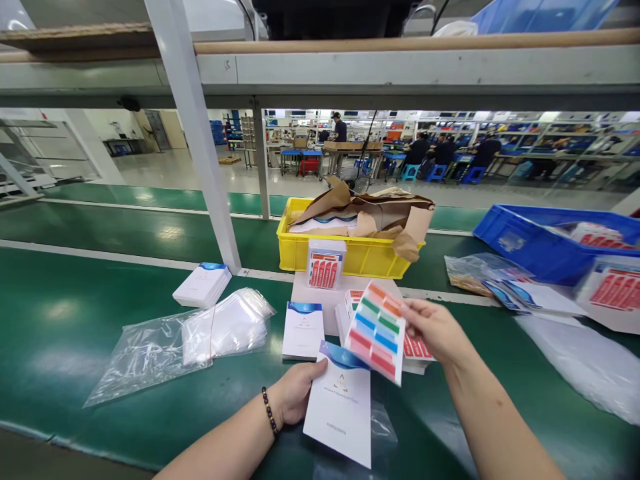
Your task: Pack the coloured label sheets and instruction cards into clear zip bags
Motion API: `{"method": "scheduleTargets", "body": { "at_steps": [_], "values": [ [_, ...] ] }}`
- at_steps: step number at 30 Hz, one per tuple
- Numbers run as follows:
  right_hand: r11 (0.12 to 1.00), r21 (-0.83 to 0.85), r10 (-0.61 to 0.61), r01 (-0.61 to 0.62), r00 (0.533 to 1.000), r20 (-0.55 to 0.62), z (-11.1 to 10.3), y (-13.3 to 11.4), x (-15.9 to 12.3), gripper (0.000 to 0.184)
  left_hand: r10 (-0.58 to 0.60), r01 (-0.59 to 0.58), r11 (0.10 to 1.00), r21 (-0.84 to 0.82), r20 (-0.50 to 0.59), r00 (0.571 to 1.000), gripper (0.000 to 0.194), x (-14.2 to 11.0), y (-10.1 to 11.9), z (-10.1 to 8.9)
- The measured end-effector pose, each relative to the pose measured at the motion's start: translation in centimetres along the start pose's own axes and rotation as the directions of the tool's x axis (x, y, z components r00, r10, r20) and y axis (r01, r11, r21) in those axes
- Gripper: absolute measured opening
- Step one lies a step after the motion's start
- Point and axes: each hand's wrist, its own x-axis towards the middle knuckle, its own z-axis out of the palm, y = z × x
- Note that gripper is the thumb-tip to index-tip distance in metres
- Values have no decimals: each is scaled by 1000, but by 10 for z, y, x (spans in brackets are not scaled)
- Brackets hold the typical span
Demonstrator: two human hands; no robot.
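Note:
My left hand grips a white instruction booklet with a blue top band, its thumb lying on the front cover. Just above and to the right, my right hand pinches the edge of a sheet of coloured stickers striped orange, green, blue and red. The sheet's lower left corner overlaps the booklet's top edge in view; contact I cannot tell. Behind the sheet, stacks of red-printed cards are partly hidden. A pile of booklets lies beyond my left hand. Beneath the held booklet is a clear plastic bag.
A yellow crate with torn brown paper stands behind, a clear box of cards before it. Left are clear bags and another booklet stack. A blue bin is at right. A white post rises left of the crate.

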Motion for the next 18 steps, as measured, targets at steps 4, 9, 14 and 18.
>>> {"method": "scheduleTargets", "body": {
  "at_steps": [4, 9, 14, 18],
  "values": [
    [998, 19, 55, -64, 949, 311, 45, -8, -37, 32, 47, -46, 997, -54, 27, 999, 55, 2, -1, 5],
    [981, -169, -76, 99, 988, 138, 54, -5, -49, 26, 47, -41, 997, 71, -82, 996, 36, 3, -6, -4],
    [842, -522, -230, 141, 967, -109, -2, 18, -51, 24, 6, 1, 998, 70, -98, 995, 31, 1, -5, -6],
    [661, -734, -228, 157, 974, 4, -20, 46, -59, 33, 3, 3, 998, 56, -100, 995, 29, -1, -5, -5]
  ]
}}
